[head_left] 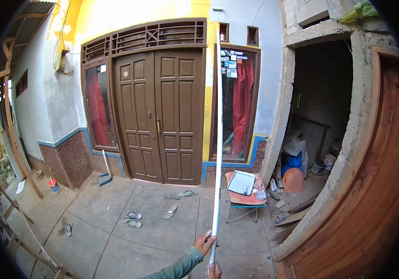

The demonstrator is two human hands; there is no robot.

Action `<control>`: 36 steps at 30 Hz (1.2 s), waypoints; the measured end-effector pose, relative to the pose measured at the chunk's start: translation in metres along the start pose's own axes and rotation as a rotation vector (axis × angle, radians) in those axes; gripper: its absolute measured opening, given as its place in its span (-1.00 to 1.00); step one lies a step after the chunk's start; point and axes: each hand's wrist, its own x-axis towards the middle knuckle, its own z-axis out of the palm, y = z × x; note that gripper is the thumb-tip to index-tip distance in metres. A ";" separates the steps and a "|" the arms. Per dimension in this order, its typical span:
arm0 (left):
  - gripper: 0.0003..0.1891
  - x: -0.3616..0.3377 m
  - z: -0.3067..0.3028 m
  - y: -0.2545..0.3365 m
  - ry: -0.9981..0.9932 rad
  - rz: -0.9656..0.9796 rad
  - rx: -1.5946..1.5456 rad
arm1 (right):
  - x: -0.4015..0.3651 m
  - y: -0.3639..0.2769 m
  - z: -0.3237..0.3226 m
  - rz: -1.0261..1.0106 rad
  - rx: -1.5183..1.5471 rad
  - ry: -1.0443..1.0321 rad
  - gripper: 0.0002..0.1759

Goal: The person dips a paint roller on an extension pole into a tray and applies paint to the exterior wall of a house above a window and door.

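A long white pole (219,139) stands nearly upright in front of me, its top against the upper wall by a small paint roller (217,9). My left hand (204,243) grips the pole low down, its green sleeve reaching in from the bottom. Below it, my right hand (214,270) is closed around the pole's lower part at the frame's bottom edge. The wall (150,11) behind the pole top is yellow and pale blue. To the right of the pole, a paint tray (241,182) with a brush in it rests on a small folding stool (237,197).
Brown double doors (157,116) stand closed ahead. Several sandals (133,223) lie on the concrete floor. A dustpan (105,179) and a red cup (53,183) are at left. On the right are a dark doorway (322,88), a wooden door (371,186) and a bamboo ladder (18,242) at far left.
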 end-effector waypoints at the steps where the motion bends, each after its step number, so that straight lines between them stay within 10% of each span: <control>1: -0.70 0.005 -0.003 0.005 0.016 0.030 0.005 | 0.003 -0.006 0.008 0.024 0.049 0.001 -0.63; 19: -0.51 0.121 -0.043 0.137 0.063 0.444 0.140 | 0.078 -0.222 0.141 -0.105 -0.023 -0.275 -0.69; 36: -0.48 0.114 -0.032 0.166 0.072 0.338 0.109 | 0.166 -0.377 0.161 -0.289 -0.103 -0.288 -0.58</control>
